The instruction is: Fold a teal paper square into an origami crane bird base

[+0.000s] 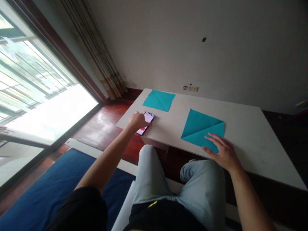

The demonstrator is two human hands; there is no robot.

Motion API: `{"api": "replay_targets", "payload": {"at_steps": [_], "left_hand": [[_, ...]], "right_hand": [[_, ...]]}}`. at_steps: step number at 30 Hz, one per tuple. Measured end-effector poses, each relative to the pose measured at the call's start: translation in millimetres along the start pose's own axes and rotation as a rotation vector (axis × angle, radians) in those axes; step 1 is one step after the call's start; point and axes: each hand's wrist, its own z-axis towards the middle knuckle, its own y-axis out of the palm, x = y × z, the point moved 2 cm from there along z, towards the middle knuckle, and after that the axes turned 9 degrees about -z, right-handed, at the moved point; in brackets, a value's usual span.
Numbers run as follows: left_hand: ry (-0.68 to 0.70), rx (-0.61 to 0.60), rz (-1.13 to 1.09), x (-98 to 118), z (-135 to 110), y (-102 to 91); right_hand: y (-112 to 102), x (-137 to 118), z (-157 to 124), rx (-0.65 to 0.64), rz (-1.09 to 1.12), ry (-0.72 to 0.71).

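My left hand reaches across a smartphone with a lit screen at the near left edge of the white table. Its fingers curl at the phone's left side and the thumb lies over to the right edge; the phone's lower part is partly covered. My right hand, fingers spread, rests over the near right corner of a teal square of paper with a diagonal crease. A second teal square of paper, also creased diagonally, lies farther back on the left, touched by neither hand.
The white table stands by a grey wall with power sockets. My knees are close to its front edge. At left are a blue cushioned seat, a curtain and a bright barred window.
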Motion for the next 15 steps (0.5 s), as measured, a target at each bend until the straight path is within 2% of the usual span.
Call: {"api": "replay_targets", "payload": {"at_steps": [4, 8, 12, 15], "left_hand": [[-0.010, 0.003, 0.004, -8.0, -4.6, 1.2], [-0.061, 0.038, -0.013, -30.0, -7.7, 2.5], [-0.139, 0.095, -0.045, -68.9, -12.8, 2.9], [-0.198, 0.137, -0.085, -113.2, -24.6, 3.6]], "right_hand": [[-3.2, -2.1, 3.4, -0.026, 0.008, 0.016], [-6.6, -3.6, 6.0, -0.040, 0.022, 0.016], [-8.8, -4.9, 7.2, -0.038, 0.037, 0.010], [-8.8, -4.8, 7.6, -0.031, 0.044, 0.004]]}}
